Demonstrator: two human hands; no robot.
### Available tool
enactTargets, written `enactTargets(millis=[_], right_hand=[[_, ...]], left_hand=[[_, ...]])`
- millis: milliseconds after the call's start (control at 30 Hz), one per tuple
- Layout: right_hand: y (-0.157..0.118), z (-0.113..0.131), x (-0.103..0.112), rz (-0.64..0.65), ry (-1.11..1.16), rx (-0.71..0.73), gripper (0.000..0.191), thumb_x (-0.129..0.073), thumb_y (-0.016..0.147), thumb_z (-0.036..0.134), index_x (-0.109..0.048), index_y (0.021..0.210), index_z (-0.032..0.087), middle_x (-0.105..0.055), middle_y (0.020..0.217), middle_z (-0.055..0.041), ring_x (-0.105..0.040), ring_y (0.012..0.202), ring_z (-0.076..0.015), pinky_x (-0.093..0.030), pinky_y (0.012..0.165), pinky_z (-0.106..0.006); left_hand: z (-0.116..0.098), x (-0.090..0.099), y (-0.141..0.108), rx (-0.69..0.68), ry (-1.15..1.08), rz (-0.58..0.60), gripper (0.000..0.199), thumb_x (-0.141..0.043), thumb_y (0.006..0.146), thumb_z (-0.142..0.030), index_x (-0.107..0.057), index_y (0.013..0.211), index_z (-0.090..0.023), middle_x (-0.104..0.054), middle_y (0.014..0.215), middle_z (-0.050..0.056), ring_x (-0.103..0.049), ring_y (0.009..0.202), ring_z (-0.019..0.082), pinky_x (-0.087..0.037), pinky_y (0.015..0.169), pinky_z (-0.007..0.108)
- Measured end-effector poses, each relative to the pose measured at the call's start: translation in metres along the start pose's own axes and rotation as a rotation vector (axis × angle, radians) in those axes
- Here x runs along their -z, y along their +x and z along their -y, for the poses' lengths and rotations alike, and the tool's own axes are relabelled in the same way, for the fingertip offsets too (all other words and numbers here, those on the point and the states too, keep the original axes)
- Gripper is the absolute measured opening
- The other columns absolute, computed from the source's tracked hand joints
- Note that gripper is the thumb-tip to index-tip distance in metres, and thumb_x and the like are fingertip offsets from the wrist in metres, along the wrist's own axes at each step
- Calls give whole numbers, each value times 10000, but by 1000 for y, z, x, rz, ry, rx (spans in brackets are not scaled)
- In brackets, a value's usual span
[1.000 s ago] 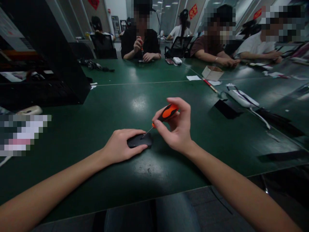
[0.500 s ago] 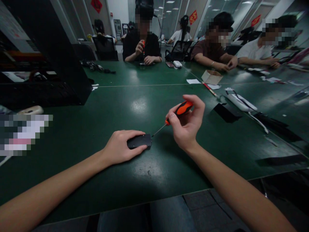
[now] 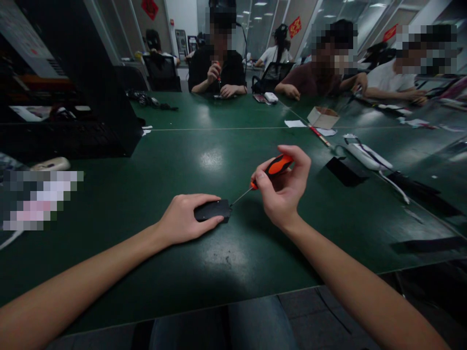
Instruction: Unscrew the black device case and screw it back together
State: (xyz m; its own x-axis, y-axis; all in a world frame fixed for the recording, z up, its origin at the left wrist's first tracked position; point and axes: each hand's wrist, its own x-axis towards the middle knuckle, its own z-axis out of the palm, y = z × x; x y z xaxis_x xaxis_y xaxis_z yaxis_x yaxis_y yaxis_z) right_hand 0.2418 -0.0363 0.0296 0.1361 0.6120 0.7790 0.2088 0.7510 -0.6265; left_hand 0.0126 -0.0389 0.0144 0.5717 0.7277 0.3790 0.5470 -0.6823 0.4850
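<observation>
My left hand (image 3: 188,218) grips a small black rectangular box (image 3: 212,211) from its left end, thumb along the near side and fingers along the far side. The box lies flat on the green tabletop (image 3: 175,170). In my right hand (image 3: 286,187) is a screwdriver (image 3: 279,164) with an orange and black handle, held slanting down to the left. Its thin metal shaft reaches the right end of the box. Whether the tip sits in a screw is too small to tell.
At the right lie a white power strip (image 3: 368,153), a black folded piece (image 3: 346,171) and an open cardboard box (image 3: 323,117). A black metal frame (image 3: 109,131) stands at the left. Across the table sit several people, one (image 3: 219,68) also holding a screwdriver.
My hands, the box and the screwdriver hold nearly the same pose; the view has shifted slightly. Across the table, the person in the maroon shirt has moved their hands apart.
</observation>
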Motion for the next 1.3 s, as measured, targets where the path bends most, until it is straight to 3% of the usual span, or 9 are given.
enactTargets(millis=[200, 367, 500, 667, 833, 967, 1133, 1300], right_hand=[[-2, -1, -3, 11, 10, -11, 413, -590, 934, 268, -407, 1292, 363, -539, 813, 20, -579, 654, -170, -544, 585, -376], [-3, -5, -10, -48, 86, -121, 407, -592, 943, 289, -361, 1271, 358, -535, 794, 44, -547, 604, -139, -523, 552, -337], [-4, -17, -14, -117, 208, -285, 427, -623, 906, 284, -352, 1233, 328, -528, 768, 76, -539, 561, -101, -513, 537, -282], [-9, -38, -15, -153, 309, -598, 539, -682, 812, 291, -338, 1226, 305, -567, 746, 99, -569, 512, -87, -462, 482, -232], [-18, -44, -24, 10, 401, -839, 619, -759, 743, 392, -357, 1200, 280, -571, 671, 117, -572, 478, -96, -461, 458, -220], [-16, -45, -26, 28, 381, -880, 669, -787, 700, 420, -373, 1205, 277, -594, 660, 105, -568, 461, -102, -437, 427, -205], [-10, -47, -21, 118, 395, -915, 680, -793, 712, 434, -376, 1223, 272, -604, 638, 99, -414, 369, -52, -272, 374, -166], [-7, -47, -19, 217, 455, -945, 706, -811, 710, 448, -378, 1236, 260, -629, 657, 85, -453, 415, -62, -335, 414, -178]], left_hand=[[-1, 0, 1, -3, -8, -14, 407, -726, 856, -457, -748, 1167, -195, -792, 1134, 87, -770, 990, 272, -602, 938, 393], [2, -3, 0, -10, -6, -29, 415, -729, 851, -454, -753, 1157, -174, -794, 1120, 97, -773, 976, 278, -602, 929, 393], [2, -3, 0, -12, 2, -30, 417, -722, 853, -457, -751, 1164, -179, -795, 1118, 94, -772, 975, 280, -606, 914, 400], [0, -2, 1, -16, 24, -21, 411, -717, 860, -446, -750, 1159, -166, -792, 1126, 105, -772, 979, 282, -606, 896, 393], [0, -4, 1, -19, 41, -47, 414, -719, 860, -443, -749, 1153, -153, -797, 1100, 110, -778, 951, 281, -609, 865, 382], [2, -4, -1, -33, 48, -50, 407, -723, 860, -443, -749, 1156, -165, -797, 1104, 103, -777, 956, 273, -606, 874, 370], [2, -4, 0, -60, 41, -54, 414, -721, 868, -444, -747, 1159, -151, -796, 1098, 112, -777, 953, 277, -607, 869, 380], [2, -3, 0, -86, 27, -58, 407, -725, 874, -421, -736, 1165, -137, -794, 1089, 115, -775, 943, 271, -603, 861, 374]])
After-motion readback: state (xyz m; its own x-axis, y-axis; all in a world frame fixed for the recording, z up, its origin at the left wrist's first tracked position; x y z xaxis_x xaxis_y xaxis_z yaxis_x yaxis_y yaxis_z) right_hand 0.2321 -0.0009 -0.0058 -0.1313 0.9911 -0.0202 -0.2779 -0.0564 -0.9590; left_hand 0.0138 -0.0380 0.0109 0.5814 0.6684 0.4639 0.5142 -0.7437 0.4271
